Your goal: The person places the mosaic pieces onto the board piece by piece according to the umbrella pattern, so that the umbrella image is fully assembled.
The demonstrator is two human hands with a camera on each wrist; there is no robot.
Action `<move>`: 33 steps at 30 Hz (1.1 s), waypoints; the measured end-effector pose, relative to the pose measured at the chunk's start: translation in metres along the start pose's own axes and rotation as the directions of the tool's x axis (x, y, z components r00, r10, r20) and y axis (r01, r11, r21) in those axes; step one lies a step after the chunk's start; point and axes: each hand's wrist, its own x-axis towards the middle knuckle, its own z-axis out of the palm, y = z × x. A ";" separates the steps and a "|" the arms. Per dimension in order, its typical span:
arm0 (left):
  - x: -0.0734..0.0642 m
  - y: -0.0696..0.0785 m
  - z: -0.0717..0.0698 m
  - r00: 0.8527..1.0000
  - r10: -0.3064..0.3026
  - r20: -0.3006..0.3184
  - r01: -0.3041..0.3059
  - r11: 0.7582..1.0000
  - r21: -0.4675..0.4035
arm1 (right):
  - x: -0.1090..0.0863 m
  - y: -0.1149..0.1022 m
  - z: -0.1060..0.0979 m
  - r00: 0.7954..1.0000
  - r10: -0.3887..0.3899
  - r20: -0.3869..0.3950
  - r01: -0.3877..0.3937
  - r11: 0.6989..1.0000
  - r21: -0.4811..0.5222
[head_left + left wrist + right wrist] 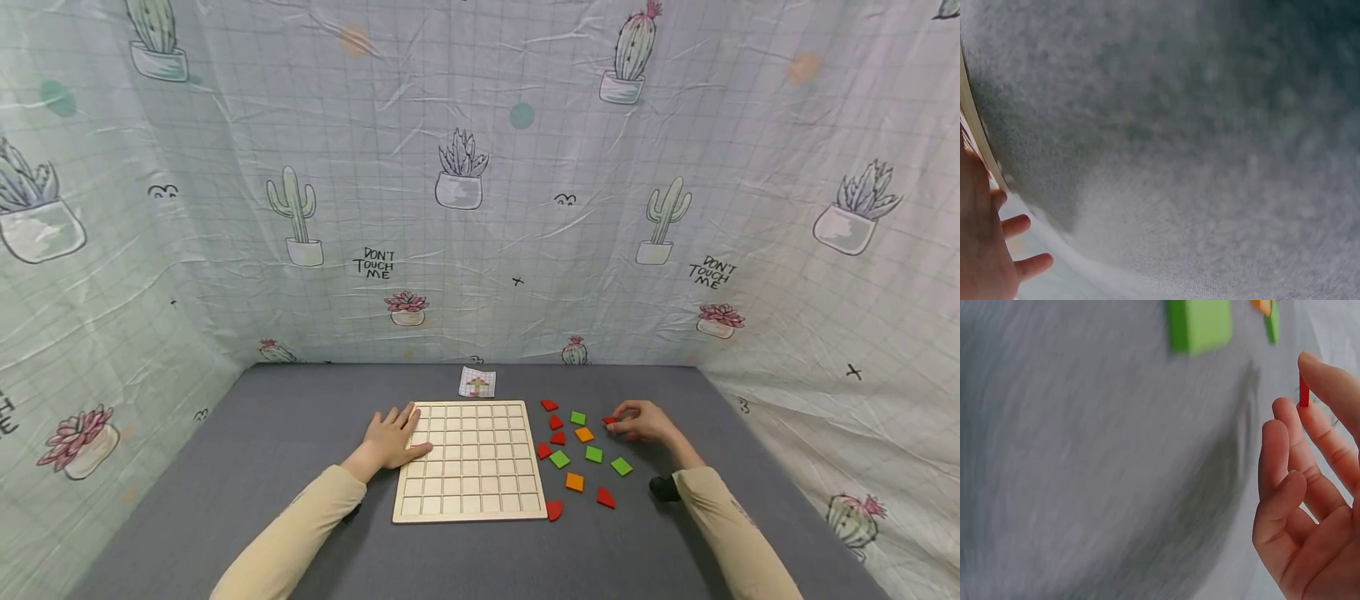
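Note:
A pale wooden grid board (472,461) lies on the grey table. Spread fingers of my left hand (388,439) rest on its left edge, thumb over the squares. In the left wrist view, part of that hand (985,244) shows beside the board's rim (977,122). To the right of the loose pieces, my right hand (643,422) pinches a red quarter-round tile (609,421). The right wrist view shows the red tile (1304,392) edge-on between thumb and index finger, the other fingers loosely bent. Close by lie green square tiles (594,454) and an orange tile (584,434).
More red tiles (557,437) lie along the board's right side, with another orange tile (574,482) and a red one (606,497) nearer the front. Behind the board is a small picture card (477,382). A cactus-print curtain (480,250) surrounds the table (315,408).

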 end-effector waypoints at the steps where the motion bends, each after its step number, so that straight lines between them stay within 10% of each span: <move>1: 0.000 0.001 -0.001 1.000 0.001 -0.006 -0.001 1.000 0.010 | 0.001 -0.003 0.002 1.000 -0.008 0.006 0.008 1.000 0.003; 20: 0.000 0.012 0.002 0.998 0.024 -0.064 -0.012 0.983 0.185 | 0.012 -0.080 0.063 0.932 -0.305 0.198 0.310 0.951 0.005; 33: 0.000 0.015 -0.006 0.998 0.026 -0.053 -0.013 0.973 0.229 | 0.032 -0.124 0.115 0.948 -0.251 0.194 0.253 0.967 0.016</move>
